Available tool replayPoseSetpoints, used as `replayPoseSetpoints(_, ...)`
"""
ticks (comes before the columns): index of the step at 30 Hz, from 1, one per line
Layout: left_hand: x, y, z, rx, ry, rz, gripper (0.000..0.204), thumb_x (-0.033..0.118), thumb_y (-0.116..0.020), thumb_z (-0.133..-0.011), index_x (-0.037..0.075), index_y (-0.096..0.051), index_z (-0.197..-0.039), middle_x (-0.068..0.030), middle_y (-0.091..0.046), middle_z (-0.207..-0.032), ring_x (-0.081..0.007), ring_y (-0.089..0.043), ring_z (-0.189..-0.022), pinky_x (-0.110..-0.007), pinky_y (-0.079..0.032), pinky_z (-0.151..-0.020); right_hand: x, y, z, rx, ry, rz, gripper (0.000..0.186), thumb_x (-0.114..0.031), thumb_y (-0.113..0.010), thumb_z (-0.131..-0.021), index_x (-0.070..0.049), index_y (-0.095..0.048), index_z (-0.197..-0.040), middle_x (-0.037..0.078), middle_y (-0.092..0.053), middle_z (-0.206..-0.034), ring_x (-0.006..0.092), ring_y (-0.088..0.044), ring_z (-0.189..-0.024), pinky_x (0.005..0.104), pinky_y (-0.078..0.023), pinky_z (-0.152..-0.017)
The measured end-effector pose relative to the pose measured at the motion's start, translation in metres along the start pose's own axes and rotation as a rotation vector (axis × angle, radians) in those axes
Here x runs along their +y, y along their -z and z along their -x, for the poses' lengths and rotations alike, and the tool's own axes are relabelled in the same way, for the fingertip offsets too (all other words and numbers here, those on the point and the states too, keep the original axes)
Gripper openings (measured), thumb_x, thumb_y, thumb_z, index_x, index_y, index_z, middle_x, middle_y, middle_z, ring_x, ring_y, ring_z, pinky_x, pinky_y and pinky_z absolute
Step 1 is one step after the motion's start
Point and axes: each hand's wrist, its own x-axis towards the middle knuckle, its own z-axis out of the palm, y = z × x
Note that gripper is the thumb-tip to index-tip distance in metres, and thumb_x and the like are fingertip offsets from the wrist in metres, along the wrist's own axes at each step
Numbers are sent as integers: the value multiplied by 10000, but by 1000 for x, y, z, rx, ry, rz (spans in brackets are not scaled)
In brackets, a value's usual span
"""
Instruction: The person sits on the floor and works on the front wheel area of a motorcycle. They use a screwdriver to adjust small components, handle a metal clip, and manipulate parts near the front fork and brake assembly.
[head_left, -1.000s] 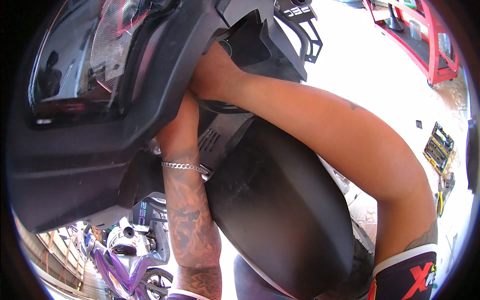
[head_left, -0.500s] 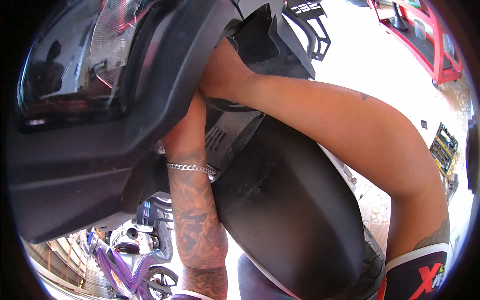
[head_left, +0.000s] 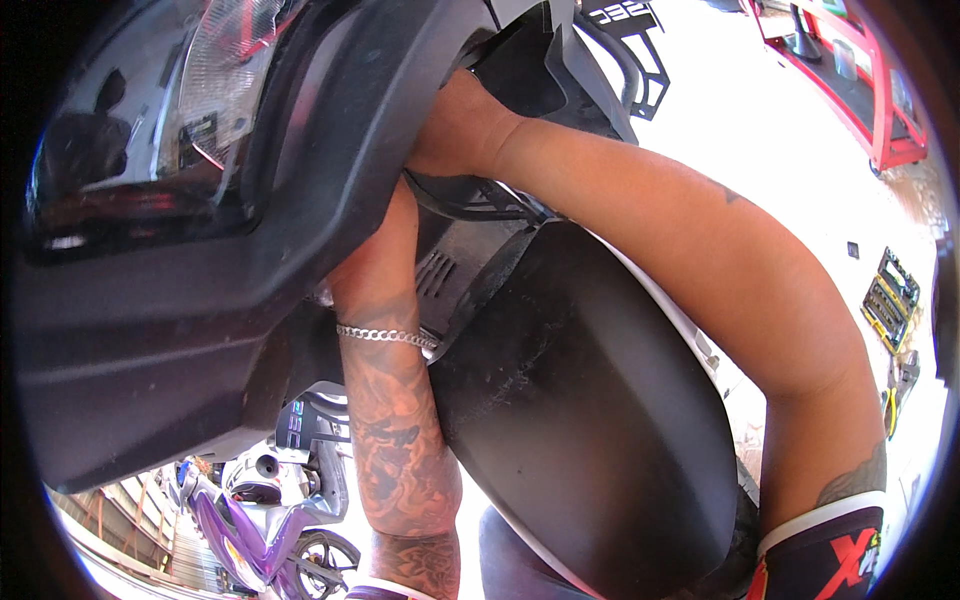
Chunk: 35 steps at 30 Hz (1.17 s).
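Both my hands reach in behind the black front fairing [head_left: 180, 335] of a motorcycle or scooter. My left hand [head_left: 385, 235] goes up under the fairing's lower edge, and a silver chain bracelet [head_left: 378, 335] circles that wrist. Above it, my right hand [head_left: 462, 128] bends in behind the same panel from the right. The fairing hides the fingers of both hands, so whatever they touch or hold is out of sight. A dark headlight [head_left: 150, 130] with a clear lens fills the upper left. Beside my left forearm lies the black front fender [head_left: 590, 400], over the tyre [head_left: 742, 540].
A purple motorcycle [head_left: 235, 520] stands at the lower left. On the right, an open tool case [head_left: 890, 300] lies on the floor, with yellow-handled pliers [head_left: 891, 412] near it. A red tool cart [head_left: 850, 80] is at the upper right.
My right wrist has shifted slightly, and its forearm and elbow sit a little farther left. My left arm stays nearly still behind the fairing. The whole view has moved slightly.
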Motion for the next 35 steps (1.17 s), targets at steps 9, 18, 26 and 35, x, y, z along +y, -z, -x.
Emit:
replayPoseSetpoints(9,4,6,-2,-100,101,3,390,269,-492,-939,-22,-655,-1143,-294,-644,-1164,-475,-612,-1098,-520,-469,-920,-3,-6,-4,53,-48,-138,403,-454,-657,-860,-67,-768,-842,187,-717,-833,375,-700,-844,433,-553,-787)
replayPoseSetpoints(18,6,3,2,-135,171,-194,407,284,-478,-945,-26,-656,-1140,-295,-648,-1153,-483,-605,-1101,-533,-462,-924,-1,-2,-8,-48,-107,-123,379,-432,-691,-816,-69,-764,-892,195,-726,-946,364,-699,-903,424,-552,-783)
replayPoseSetpoints(26,-7,-1,1,-7,-14,-39,361,271,-559,-927,24,-645,-1176,-266,-643,-1188,-469,-601,-1100,-523,-472,-917,8,1,-6,89,79,-58,319,-345,-652,-857,-59,-755,-953,192,-724,-948,375,-690,-899,431,-543,-805)
replayPoseSetpoints(35,-2,-2,0,-7,54,-71,367,262,-585,-919,16,-643,-1185,-264,-652,-1185,-457,-615,-1098,-516,-469,-918,1,2,-3,11,-51,-229,317,-368,-661,-860,-72,-769,-889,196,-717,-883,358,-697,-872,425,-546,-819)
